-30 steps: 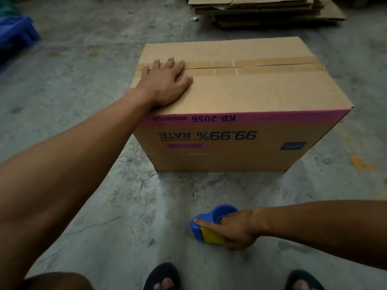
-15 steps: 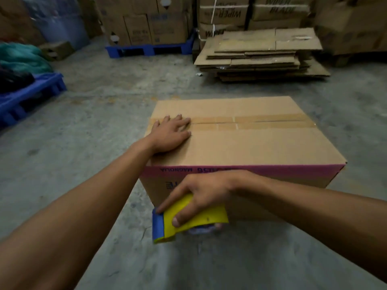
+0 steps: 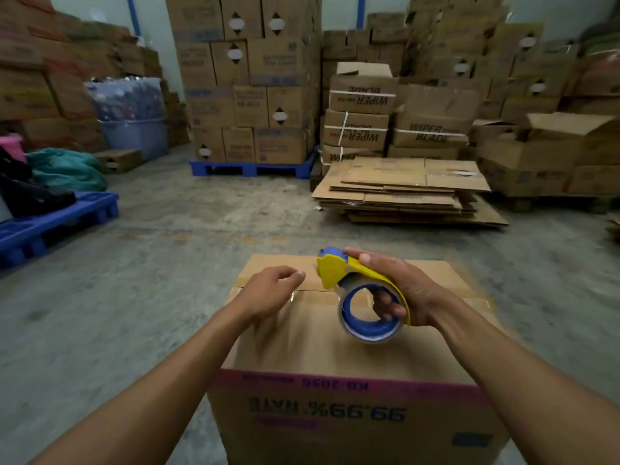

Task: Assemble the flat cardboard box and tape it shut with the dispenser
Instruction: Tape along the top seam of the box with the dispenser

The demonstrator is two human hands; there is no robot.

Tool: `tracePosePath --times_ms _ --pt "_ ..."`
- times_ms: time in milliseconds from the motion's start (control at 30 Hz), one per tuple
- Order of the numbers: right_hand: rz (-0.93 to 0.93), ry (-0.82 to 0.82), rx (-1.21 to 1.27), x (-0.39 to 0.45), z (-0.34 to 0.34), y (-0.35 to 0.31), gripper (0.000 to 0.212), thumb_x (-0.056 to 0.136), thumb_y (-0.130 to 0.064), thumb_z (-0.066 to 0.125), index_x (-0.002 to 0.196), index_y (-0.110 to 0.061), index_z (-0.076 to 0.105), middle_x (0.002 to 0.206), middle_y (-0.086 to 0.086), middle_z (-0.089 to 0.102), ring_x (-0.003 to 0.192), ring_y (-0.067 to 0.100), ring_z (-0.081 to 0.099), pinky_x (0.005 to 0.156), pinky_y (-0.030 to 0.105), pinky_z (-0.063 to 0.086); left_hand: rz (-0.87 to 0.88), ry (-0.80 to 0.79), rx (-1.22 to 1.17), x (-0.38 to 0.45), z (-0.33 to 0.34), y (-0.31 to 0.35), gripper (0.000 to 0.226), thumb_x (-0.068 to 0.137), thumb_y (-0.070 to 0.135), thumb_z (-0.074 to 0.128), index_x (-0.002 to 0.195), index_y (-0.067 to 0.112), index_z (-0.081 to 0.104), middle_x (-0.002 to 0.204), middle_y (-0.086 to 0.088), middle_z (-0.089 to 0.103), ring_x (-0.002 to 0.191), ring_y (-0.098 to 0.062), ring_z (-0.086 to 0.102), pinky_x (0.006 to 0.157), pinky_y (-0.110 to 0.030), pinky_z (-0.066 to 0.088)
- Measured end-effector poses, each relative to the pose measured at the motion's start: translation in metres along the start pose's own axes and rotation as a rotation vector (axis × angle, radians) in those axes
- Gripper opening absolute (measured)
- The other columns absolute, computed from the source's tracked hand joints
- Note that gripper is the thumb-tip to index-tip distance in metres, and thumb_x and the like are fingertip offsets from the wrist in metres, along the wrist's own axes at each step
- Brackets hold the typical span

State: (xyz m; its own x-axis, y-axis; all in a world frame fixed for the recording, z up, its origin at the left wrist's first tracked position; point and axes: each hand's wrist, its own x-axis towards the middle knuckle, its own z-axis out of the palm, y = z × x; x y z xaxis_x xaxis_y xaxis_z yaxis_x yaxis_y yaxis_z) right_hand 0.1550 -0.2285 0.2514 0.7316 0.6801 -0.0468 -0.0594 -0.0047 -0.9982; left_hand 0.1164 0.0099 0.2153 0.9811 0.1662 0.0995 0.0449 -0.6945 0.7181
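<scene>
Closed box point(image 3: 335, 350) on the floor point(image 3: 117, 313), left hand point(image 3: 268, 292) hovering loosely curled and empty over its top, right hand point(image 3: 399, 293) gripping yellow-blue dispenser point(image 3: 355, 290) above the seam, flat cardboard stack point(image 3: 409, 193) beyond.

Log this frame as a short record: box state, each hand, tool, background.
box: closed brown cardboard box with pink band, on concrete floor
right hand: grips yellow and blue tape dispenser above box top
left hand: holds nothing, fingers curled beside dispenser
background: pile of flattened cardboard, stacked cartons
</scene>
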Motion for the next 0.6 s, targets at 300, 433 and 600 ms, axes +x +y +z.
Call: tracePosePath --times_ms 300,433,600 --pt "0.004 0.05 0.232 -0.003 -0.023 0.015 0.04 0.085 -0.043 0.058 0.121 -0.03 0.068 0.041 0.004 0.039 0.024 0.01 0.034 0.035 0.021 0.036 -0.374 -0.31 -0.402 -0.01 -0.019 0.065 0.077 0.081 0.081 0.036 0.099 0.014 0.071 0.082 -0.003 0.073 0.076 -0.017 0.067 0.067 -0.031 0.042" --pt "0.011 0.06 0.232 -0.002 -0.03 0.018 0.039 0.089 -0.04 0.054 0.125 -0.03 0.065 0.041 0.005 0.039 0.024 0.01 0.035 0.035 0.022 0.035 -0.466 -0.398 -0.512 -0.011 -0.013 0.07 0.059 0.084 0.068 0.052 0.099 0.012 0.066 0.078 -0.002 0.069 0.07 -0.016 0.064 0.063 -0.028 0.039" --pt "0.016 0.041 0.171 -0.003 -0.032 0.018 0.035 0.09 -0.04 0.053 0.122 -0.033 0.066 0.043 0.006 0.041 0.025 0.011 0.036 0.036 0.023 0.037 -0.538 -0.436 -0.66 -0.012 -0.006 0.072 0.043 0.088 0.05 0.06 0.107 0.011 0.067 0.083 -0.003 0.072 0.071 -0.015 0.066 0.062 -0.025 0.04"
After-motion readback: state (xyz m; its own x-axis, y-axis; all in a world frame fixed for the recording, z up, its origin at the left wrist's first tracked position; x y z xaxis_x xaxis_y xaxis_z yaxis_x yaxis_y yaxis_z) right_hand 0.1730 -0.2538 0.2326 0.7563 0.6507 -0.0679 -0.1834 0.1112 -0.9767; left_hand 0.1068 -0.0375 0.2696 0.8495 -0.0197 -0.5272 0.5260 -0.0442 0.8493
